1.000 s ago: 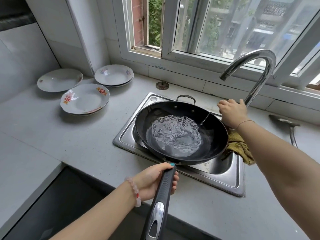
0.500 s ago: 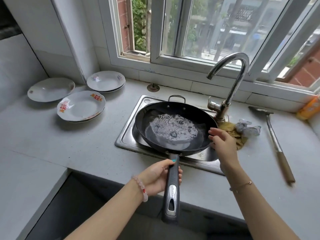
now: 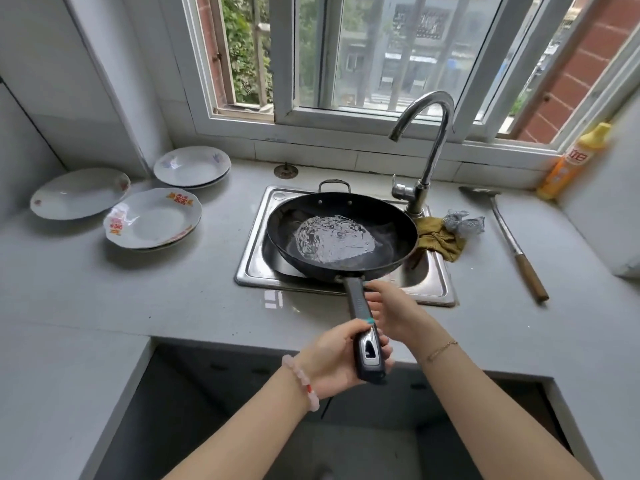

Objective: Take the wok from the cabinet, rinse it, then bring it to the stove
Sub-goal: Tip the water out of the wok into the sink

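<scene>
Wok (image 3: pixel 346 209) over sink (image 3: pixel 437 289), shallow water (image 3: pixel 332 244) inside | left hand (image 3: pixel 337 358) wrapped round handle (image 3: pixel 358 303) end, right hand (image 3: pixel 393 311) gripping nearer pan | risk: tilting sideways could slosh water onto table (image 3: pixel 173 299); wet grip might slip

We see a grey counter (image 3: pixel 104 289) with a steel sink (image 3: pixel 254 251) set in it. On the left lie plates (image 3: pixel 152 218). Right of the sink lie a yellow cloth (image 3: pixel 438 237), a scrubber (image 3: pixel 462 221) and a long spatula (image 3: pixel 505 237), and an orange bottle (image 3: pixel 571 161) stands in the corner.
</scene>
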`<state>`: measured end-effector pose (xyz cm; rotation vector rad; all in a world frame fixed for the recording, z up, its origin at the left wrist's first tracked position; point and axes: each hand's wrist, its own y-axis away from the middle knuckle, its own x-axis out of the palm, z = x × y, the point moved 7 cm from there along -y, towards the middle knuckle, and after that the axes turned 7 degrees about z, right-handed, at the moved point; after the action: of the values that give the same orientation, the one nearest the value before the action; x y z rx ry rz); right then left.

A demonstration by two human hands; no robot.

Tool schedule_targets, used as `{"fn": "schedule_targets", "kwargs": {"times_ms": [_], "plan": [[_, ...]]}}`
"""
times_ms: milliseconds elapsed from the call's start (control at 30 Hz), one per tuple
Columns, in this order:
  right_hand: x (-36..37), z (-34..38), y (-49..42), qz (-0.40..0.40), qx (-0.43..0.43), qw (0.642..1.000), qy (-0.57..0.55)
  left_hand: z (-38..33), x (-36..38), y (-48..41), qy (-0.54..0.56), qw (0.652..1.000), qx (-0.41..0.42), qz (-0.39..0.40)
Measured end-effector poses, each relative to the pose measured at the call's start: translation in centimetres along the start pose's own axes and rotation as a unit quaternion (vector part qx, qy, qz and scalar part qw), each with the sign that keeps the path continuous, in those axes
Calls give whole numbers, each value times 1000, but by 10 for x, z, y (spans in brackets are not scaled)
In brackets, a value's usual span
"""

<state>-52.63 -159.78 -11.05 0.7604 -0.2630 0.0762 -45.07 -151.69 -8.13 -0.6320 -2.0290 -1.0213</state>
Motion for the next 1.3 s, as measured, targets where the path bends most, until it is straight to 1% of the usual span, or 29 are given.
{"fn": "schedule_targets", "kwargs": {"times_ms": [67,133,267,333,467,700,800,900,1100,1300], "plan": [[18,-1,-4,54,18,995,-81,4,0,2,23,1000,6,-13],[29,3,-11,72,32,983,-163,7,1,0,50,998,8,-22],[38,1,-29,105,67,974,-189,8,-1,-8,66,997,13,-42],[40,-2,-36,107,81,970,-201,6,-1,-11,71,996,23,-44],[45,-5,-43,102,72,972,-200,-1,-4,-13,77,993,48,-79],[58,-11,-48,108,49,972,-203,-15,-13,7,-40,986,83,-141],[63,-9,-48,108,42,971,-210,-18,-13,10,-61,984,89,-143],[67,-8,-44,111,32,974,-195,-17,-17,11,-59,982,96,-150],[77,-9,-40,107,-6,985,-138,-13,-31,16,-70,980,110,-150],[87,3,-36,98,-55,990,-85,-22,-35,23,-81,982,114,-128]]}}
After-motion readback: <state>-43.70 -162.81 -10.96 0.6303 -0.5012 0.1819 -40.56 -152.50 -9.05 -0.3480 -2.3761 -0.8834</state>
